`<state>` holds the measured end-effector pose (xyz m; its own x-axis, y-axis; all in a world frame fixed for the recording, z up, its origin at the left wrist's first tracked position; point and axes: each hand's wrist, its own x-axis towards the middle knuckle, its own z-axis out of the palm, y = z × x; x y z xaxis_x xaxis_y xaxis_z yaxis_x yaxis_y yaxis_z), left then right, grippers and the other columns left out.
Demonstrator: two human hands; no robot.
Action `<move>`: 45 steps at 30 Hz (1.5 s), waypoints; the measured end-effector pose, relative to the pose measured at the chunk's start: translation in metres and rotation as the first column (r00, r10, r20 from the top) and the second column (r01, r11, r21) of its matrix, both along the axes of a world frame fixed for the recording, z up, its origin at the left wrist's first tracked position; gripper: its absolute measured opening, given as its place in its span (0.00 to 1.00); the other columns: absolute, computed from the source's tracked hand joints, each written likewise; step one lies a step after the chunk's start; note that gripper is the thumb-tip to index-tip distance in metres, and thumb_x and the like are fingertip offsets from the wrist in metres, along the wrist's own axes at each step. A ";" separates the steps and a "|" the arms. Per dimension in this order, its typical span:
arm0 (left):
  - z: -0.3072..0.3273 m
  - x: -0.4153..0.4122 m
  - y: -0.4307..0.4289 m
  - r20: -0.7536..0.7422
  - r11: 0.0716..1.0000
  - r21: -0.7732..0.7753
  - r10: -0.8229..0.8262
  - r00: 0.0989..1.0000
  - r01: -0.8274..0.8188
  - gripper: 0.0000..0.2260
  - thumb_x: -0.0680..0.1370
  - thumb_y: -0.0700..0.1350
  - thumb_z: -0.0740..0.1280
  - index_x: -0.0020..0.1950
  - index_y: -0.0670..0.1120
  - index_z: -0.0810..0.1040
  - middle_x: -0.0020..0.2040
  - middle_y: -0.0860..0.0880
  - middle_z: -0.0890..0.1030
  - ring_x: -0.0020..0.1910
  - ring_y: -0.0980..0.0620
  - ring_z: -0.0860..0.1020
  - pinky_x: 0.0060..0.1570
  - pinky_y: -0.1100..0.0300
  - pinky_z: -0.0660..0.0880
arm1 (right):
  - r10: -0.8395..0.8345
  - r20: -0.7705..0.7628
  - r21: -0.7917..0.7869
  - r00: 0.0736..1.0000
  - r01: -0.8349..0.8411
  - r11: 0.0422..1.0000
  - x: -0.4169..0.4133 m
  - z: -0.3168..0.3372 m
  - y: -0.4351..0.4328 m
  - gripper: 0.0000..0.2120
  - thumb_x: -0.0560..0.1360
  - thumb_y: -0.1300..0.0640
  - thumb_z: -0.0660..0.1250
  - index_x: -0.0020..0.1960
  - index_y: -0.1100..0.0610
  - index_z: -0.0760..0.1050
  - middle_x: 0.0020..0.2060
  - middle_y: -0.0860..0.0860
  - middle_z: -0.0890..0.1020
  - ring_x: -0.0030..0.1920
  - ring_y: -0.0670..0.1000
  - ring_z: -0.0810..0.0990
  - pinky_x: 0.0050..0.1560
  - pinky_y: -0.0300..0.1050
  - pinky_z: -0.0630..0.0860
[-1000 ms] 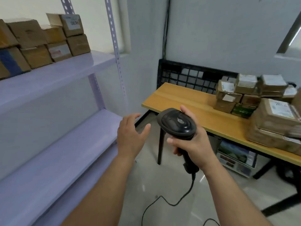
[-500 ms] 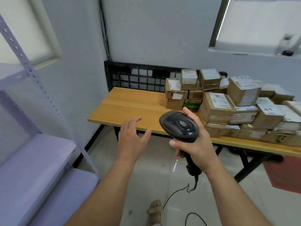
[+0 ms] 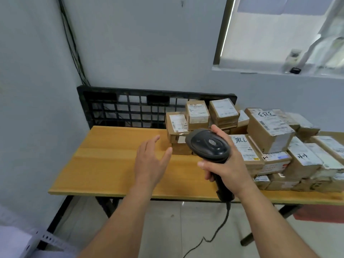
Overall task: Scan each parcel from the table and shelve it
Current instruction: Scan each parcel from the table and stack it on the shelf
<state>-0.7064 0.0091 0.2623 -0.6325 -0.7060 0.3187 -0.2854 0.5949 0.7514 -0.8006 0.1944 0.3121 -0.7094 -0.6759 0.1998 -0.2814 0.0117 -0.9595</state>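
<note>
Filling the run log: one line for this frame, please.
phase: pre-pick | left hand: open, empty, above table | right hand: grips scanner | parcels: stacked on table, none held

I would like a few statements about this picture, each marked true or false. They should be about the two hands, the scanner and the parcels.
1. The right hand grips a black scanner. True.
2. The left hand holds a parcel. False: its fingers are spread and it holds nothing.
3. The parcels are piled on the right part of the table. True.
4. The scanner is cordless. False: a black cable hangs from its handle toward the floor.
</note>
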 end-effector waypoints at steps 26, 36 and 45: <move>-0.008 -0.244 -0.075 0.252 0.964 0.241 -0.176 0.952 0.114 0.27 0.82 0.59 0.53 0.78 0.49 0.57 0.76 0.48 0.63 0.72 0.48 0.65 0.70 0.45 0.64 | -0.130 0.183 0.078 0.974 0.117 0.990 -0.196 -0.026 -0.078 0.40 0.70 0.68 0.74 0.67 0.35 0.61 0.56 0.52 0.79 0.27 0.52 0.80 0.30 0.43 0.80; -0.018 -0.245 -0.064 0.106 0.840 0.499 -0.303 0.947 0.212 0.18 0.84 0.55 0.50 0.72 0.55 0.66 0.64 0.55 0.74 0.60 0.53 0.72 0.61 0.52 0.70 | -0.080 0.258 0.082 0.963 0.060 0.995 -0.206 -0.036 -0.086 0.39 0.70 0.68 0.74 0.68 0.36 0.63 0.57 0.48 0.78 0.28 0.54 0.79 0.31 0.45 0.80; -0.009 -0.205 -0.053 -0.119 0.765 0.525 -0.368 0.922 0.373 0.30 0.77 0.60 0.60 0.77 0.60 0.52 0.69 0.51 0.72 0.60 0.59 0.74 0.54 0.65 0.74 | -0.028 0.264 0.003 0.964 0.028 1.000 -0.184 -0.025 -0.069 0.39 0.70 0.70 0.73 0.65 0.34 0.64 0.53 0.49 0.81 0.28 0.56 0.79 0.29 0.45 0.79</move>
<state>-0.9115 -0.0436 0.2534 -0.8792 -0.4757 -0.0269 -0.1183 0.1633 0.9795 -0.9847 0.1254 0.2873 -0.7554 -0.6553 0.0033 -0.0179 0.0156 -0.9997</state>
